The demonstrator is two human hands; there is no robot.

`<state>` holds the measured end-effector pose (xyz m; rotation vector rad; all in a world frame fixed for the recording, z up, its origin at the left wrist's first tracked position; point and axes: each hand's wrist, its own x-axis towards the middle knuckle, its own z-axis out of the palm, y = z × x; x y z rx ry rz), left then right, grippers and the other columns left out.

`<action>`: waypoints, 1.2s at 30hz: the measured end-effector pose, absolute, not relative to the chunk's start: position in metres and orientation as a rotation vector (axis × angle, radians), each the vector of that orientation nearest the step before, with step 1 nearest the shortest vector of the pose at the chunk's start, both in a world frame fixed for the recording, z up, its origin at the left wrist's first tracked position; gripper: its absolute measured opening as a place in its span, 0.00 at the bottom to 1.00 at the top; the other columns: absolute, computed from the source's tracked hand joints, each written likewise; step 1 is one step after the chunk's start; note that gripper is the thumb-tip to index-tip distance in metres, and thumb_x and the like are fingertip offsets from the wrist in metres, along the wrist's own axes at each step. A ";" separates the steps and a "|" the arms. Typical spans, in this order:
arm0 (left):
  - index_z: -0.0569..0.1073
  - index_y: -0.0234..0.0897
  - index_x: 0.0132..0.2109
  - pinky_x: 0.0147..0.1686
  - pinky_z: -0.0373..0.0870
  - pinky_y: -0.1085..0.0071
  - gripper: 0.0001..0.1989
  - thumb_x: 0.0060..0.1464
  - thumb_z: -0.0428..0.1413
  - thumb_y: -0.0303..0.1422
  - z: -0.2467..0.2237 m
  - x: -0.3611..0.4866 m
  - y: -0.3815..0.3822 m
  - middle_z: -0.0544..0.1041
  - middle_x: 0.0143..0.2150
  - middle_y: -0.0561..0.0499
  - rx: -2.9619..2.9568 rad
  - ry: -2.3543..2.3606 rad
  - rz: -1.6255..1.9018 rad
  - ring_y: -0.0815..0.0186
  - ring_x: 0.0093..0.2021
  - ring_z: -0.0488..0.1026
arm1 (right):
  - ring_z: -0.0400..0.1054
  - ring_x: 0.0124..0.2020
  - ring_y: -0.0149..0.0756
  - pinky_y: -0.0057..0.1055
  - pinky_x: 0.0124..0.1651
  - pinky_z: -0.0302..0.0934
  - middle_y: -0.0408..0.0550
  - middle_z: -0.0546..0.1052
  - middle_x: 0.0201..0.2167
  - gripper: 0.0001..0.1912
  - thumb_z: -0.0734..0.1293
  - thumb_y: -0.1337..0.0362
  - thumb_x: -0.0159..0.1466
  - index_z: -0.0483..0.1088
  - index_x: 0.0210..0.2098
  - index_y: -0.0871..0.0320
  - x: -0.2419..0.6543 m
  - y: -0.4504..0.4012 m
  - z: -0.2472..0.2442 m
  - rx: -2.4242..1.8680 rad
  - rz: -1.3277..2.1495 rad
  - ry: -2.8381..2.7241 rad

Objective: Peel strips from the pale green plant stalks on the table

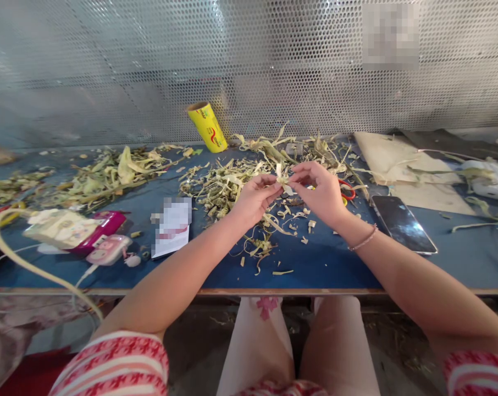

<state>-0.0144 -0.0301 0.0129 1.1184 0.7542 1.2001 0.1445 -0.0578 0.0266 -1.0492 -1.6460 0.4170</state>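
Between my fingertips, above the middle of the blue table, is a small pale piece of dried husk (pixel 282 179) with strips spreading from it. My left hand (pixel 260 195) pinches it from the left. From the other side, my right hand (pixel 317 187) pinches it between thumb and fingers. Below and left of the hands lies a pile of small knotted husk pieces (pixel 218 190). Scissors with red handles (pixel 348 190) show partly behind my right hand; their blades are hidden. Loose husk scraps (pixel 263 245) are scattered in front of the hands.
A yellow cardboard tube (pixel 208 127) leans at the back by the perforated metal panel (pixel 274 82). A phone (pixel 403 223) lies at right, another phone (pixel 172 228) at left. Further left are a cream-and-magenta case (pixel 78 231), a cable (pixel 38 261) and a husk heap (pixel 104 179). Brown cardboard (pixel 401 159) sits back right.
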 end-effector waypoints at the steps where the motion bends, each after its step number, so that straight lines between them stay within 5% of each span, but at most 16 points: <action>1: 0.67 0.36 0.32 0.49 0.73 0.69 0.07 0.48 0.57 0.22 0.014 -0.014 -0.031 0.75 0.30 0.56 1.098 0.752 1.210 0.74 0.35 0.76 | 0.73 0.35 0.33 0.34 0.40 0.69 0.45 0.77 0.32 0.11 0.68 0.65 0.57 0.69 0.41 0.56 0.144 -0.058 0.027 -1.041 0.442 -1.633; 9: 0.68 0.38 0.33 0.47 0.73 0.68 0.06 0.48 0.59 0.29 0.011 -0.015 -0.034 0.77 0.33 0.55 1.301 0.804 1.203 0.71 0.40 0.76 | 0.72 0.35 0.32 0.33 0.40 0.68 0.45 0.76 0.33 0.13 0.68 0.65 0.57 0.68 0.42 0.56 0.149 -0.056 0.034 -1.004 0.595 -1.558; 22: 0.72 0.35 0.30 0.31 0.66 0.76 0.14 0.34 0.67 0.28 0.014 -0.009 -0.039 0.72 0.23 0.57 1.045 0.755 1.287 0.77 0.26 0.69 | 0.72 0.32 0.30 0.31 0.38 0.67 0.43 0.77 0.31 0.15 0.72 0.61 0.54 0.68 0.39 0.57 0.144 -0.052 0.028 -0.873 0.811 -1.491; 36: 0.78 0.33 0.32 0.40 0.68 0.72 0.14 0.33 0.68 0.27 0.011 -0.005 -0.042 0.78 0.28 0.52 0.977 0.697 1.283 0.72 0.32 0.73 | 0.75 0.36 0.33 0.34 0.42 0.69 0.45 0.79 0.32 0.07 0.70 0.66 0.55 0.73 0.34 0.57 0.138 -0.055 0.019 -0.955 0.673 -1.499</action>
